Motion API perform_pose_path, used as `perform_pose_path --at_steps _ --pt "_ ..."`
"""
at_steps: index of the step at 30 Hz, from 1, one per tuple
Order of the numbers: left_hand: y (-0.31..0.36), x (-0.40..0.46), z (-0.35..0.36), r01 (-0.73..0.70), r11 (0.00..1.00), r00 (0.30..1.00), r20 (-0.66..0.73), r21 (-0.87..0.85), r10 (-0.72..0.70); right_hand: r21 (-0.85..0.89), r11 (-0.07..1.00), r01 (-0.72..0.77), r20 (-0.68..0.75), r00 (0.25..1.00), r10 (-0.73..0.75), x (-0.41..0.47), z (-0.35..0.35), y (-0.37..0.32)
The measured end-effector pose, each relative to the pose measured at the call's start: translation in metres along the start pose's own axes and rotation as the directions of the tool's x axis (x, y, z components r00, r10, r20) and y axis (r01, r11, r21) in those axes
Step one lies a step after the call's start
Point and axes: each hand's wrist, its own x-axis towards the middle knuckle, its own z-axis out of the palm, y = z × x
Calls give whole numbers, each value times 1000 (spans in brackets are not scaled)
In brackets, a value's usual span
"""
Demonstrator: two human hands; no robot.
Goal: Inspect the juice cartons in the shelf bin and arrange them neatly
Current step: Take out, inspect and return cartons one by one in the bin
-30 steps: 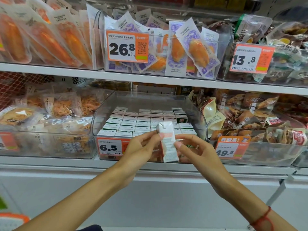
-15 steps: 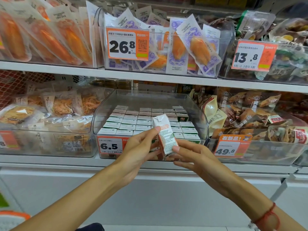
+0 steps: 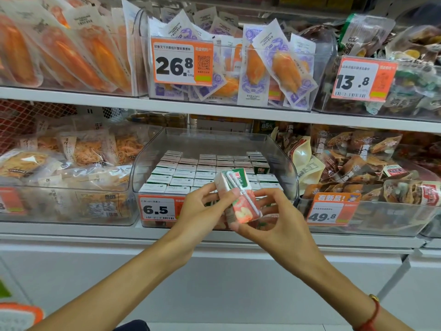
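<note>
Held in a two-handed grip, the juice carton (image 3: 238, 195) is pinched between the left hand (image 3: 199, 211) and right hand (image 3: 274, 216) at centre frame, before the shelf bin (image 3: 214, 144). It has been turned since a moment ago, apparently showing its straw side; inspection seems ongoing, placement pending.

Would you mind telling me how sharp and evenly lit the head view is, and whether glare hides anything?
Head view: bright, even light; the held carton is slightly soft; wide-angle bending curves the shelf edge; glare streaks the clear bin wall, but the 6.5 price tag stays readable.
</note>
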Motion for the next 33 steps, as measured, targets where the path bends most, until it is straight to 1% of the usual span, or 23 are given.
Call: perform_pose_path --at_steps 2,4,6,8,11,15,18,22,25,27,29,31,33 --pt "0 1 -5 20 999 1000 20 29 -21 94 993 -69 95 994 60 2 -3 1" --pt "0 2 -9 26 997 997 72 70 -31 208 971 -121 163 983 87 6 -6 1" --pt "1 1 -11 -3 995 991 131 100 -10 282 950 -134 171 981 88 9 -9 2" --pt "1 -1 -12 -61 989 981 190 134 35 308 946 -101 151 987 56 11 -13 3" --pt "3 -5 -14 -172 971 953 279 167 121 286 958 -21 117 993 -13 10 -25 4" --pt "6 -8 -16 -295 936 913 346 194 216 270 957 106 164 974 -155 5 -39 8" --pt "7 -9 -17 -367 901 896 350 232 275 232 955 183 166 960 -224 3 -42 9" --pt "7 -10 -16 -439 831 884 331 341 331 130 966 225 165 955 -245 2 -42 8" --pt "8 -12 -15 -448 815 882 331 367 336 101 961 257 153 950 -271 1 -40 6" --pt "9 -12 -15 -432 833 886 336 346 319 113 957 266 146 949 -280 1 -39 6" --pt "9 -12 -15 -385 863 903 326 326 280 132 960 245 133 956 -262 2 -37 7" --pt "8 -11 -15 -319 906 925 300 277 234 154 969 191 122 970 -211 3 -35 7" --pt "6 -10 -14 -262 940 942 272 220 199 101 974 201 133 968 -214 3 -34 8"
